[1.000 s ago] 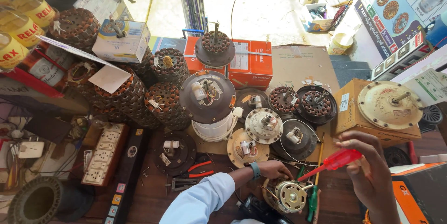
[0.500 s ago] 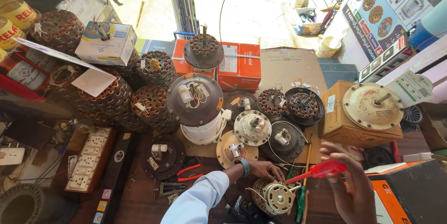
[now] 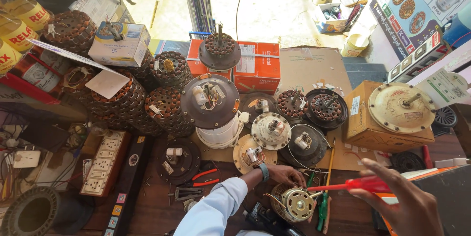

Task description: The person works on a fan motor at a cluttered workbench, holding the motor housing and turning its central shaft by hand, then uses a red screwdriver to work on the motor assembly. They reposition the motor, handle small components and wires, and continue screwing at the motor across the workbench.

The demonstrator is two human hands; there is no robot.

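Since the earlier frame, my right hand (image 3: 402, 206) has slid toward the lower right of the frame, and its red-handled screwdriver (image 3: 353, 185) now lies nearly level, tip toward the small motor (image 3: 297, 204). That hand is closed around the red handle. My left hand (image 3: 287, 174), wearing a wristband below a pale blue sleeve, rests curled on the motor's upper edge at lower centre; I cannot tell how firmly it grips.

The wooden worktop (image 3: 152, 206) is crowded. Copper-wound fan stators (image 3: 117, 101) are stacked at the left of the frame, and round fan motor housings (image 3: 272, 130) lie across flattened cardboard at centre. A brown dome-shaped housing (image 3: 211, 101) sits on a white base. Red-handled pliers (image 3: 203, 177) lie just left of my sleeve, and a green-handled screwdriver (image 3: 322, 211) lies right of the motor. A switchboard (image 3: 100, 167) sits at lower left. An orange box (image 3: 255, 66) stands behind, and a cardboard box (image 3: 382, 128) at right carries a cream disc. Beyond lies a sunlit concrete floor (image 3: 274, 0).
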